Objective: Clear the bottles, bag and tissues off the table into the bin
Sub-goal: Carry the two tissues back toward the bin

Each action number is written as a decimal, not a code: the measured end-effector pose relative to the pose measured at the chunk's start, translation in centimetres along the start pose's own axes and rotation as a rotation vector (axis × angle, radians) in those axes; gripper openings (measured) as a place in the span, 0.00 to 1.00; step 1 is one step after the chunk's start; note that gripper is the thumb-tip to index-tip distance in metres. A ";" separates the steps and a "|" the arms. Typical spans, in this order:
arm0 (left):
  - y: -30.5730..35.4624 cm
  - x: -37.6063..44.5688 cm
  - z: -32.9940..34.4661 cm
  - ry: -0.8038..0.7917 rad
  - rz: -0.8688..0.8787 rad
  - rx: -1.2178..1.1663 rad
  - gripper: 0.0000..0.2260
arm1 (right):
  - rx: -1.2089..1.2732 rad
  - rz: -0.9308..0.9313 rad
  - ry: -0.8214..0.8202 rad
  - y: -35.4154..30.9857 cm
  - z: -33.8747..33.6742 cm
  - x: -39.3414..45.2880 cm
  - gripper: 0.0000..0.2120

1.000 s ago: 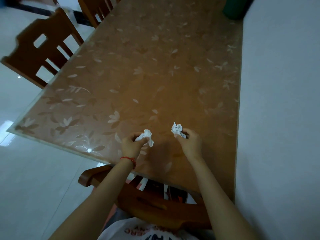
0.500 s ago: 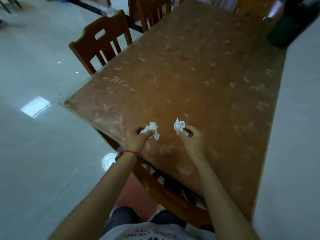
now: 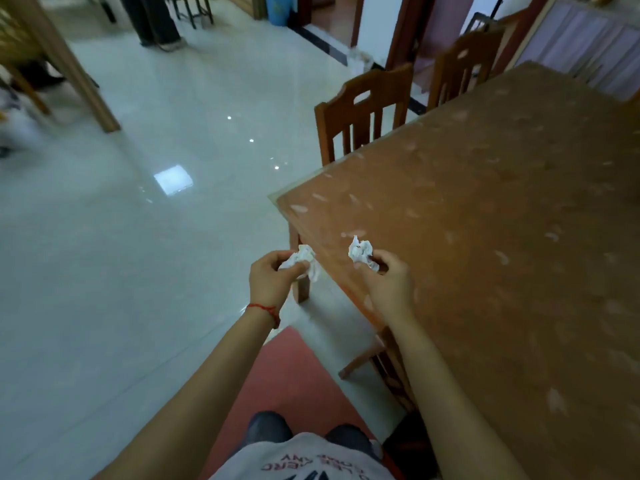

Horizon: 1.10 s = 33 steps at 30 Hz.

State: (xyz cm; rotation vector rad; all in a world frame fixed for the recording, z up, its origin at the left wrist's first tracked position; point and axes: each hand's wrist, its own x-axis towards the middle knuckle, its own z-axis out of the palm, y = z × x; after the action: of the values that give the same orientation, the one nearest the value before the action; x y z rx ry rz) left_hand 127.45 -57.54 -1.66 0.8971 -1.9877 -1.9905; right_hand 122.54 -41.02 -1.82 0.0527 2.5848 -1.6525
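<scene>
My left hand [image 3: 272, 277] pinches a crumpled white tissue [image 3: 304, 259] just off the table's near left corner, above the floor. My right hand [image 3: 388, 277] holds a second crumpled white tissue [image 3: 360, 251] over the table's front edge. The brown table [image 3: 485, 220] with a pale leaf pattern fills the right side. No bottles or bag show on the visible tabletop. A blue bin-like container [image 3: 277, 8] stands far off by the doorway, blurred.
Two wooden chairs [image 3: 363, 112] stand along the table's far left side, and another chair [image 3: 384, 358] is tucked under the near edge. Shiny white tiled floor [image 3: 138, 237] spreads to the left. A red mat [image 3: 287, 372] lies below me. A wooden post [image 3: 69, 64] rises at far left.
The view has swung left, away from the table and toward the open floor. Both hands keep their tissues; the left one has passed beyond the table corner.
</scene>
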 end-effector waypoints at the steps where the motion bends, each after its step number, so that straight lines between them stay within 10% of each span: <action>1: -0.2 0.5 -1.9 0.032 -0.009 -0.019 0.06 | -0.006 -0.025 -0.033 -0.7 1.8 0.0 0.07; 17: -4.9 2.4 -22.2 0.569 -0.177 -0.169 0.06 | -0.082 -0.190 -0.560 -7.4 23.5 -2.6 0.06; 33: -1.2 18.1 -25.2 0.725 -0.172 -0.192 0.07 | -0.099 -0.241 -0.638 -13.5 34.1 11.8 0.06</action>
State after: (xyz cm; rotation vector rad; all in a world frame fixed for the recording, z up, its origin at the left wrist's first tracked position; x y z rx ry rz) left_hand 126.73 -88.31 -5.88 1.5023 -1.3290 -1.5577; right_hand 111.37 -77.80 -4.79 -0.6958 2.2202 -1.3040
